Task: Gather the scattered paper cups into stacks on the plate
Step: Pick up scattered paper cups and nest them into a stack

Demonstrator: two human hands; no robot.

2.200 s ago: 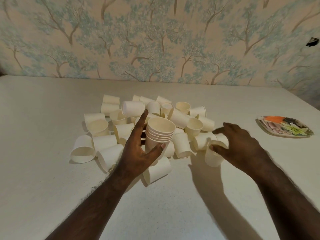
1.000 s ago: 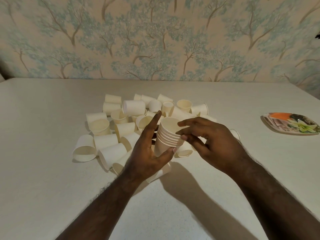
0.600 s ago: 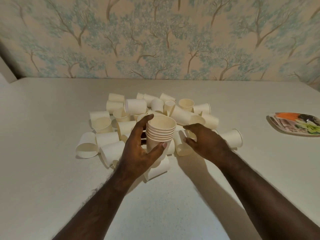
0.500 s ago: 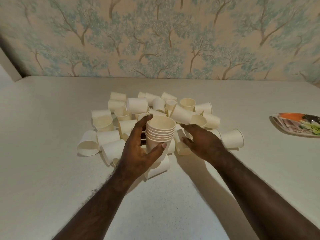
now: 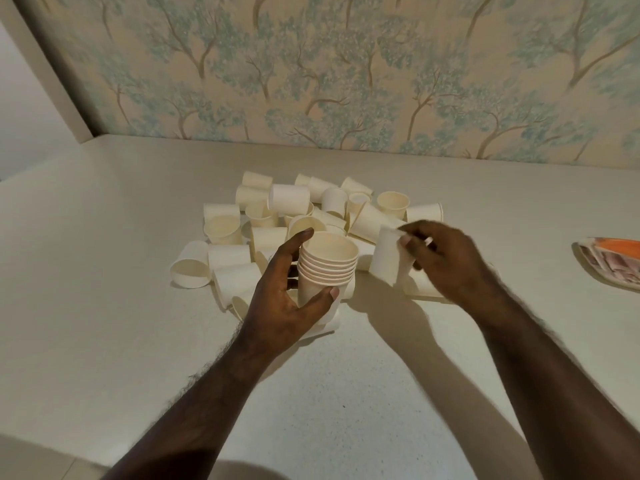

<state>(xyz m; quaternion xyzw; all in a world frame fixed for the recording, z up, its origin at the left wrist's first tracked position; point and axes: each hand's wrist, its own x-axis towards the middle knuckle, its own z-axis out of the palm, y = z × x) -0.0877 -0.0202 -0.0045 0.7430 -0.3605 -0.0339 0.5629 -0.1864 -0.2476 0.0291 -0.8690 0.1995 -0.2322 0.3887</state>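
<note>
Both forearms reach out from the near edge over the pale tabletop (image 5: pixel 104 306). The left hand (image 5: pixel 287 299) is turned thumb-up, its fingers and thumb curled round a nested stack of cups (image 5: pixel 325 268), index finger reaching up along the far rim and thumb pressing the near wall low down. The right hand (image 5: pixel 446 265) hovers just to the right of the stack, knuckles up, pinching a single cup (image 5: pixel 389 258) by its wall between thumb and fingertips.

Half a second ago the right hand was down among the loose cups, palm low over the heap; now it has lifted clear with one cup in its fingers and drawn it back toward the stack. The left hand has kept its grip, and the stack stands much as it did. The view has also tipped, showing more of the wall corner on the left and less of the plate.

The stack stands upright, its long axis vertical, mouth opening upward, several rims ringed below the top one. The single cup is tilted, its long axis leaning from lower right to upper left, with the narrow base uppermost toward the pile; its mouth end is blurred.

The scattered cups (image 5: pixel 294 209) lie behind and around the hands, most on their sides pointing every way, a few upright. The plate (image 5: pixel 602 268), patterned and orange at the top, sits well apart at the right edge, with no cups on the part in view.
</note>
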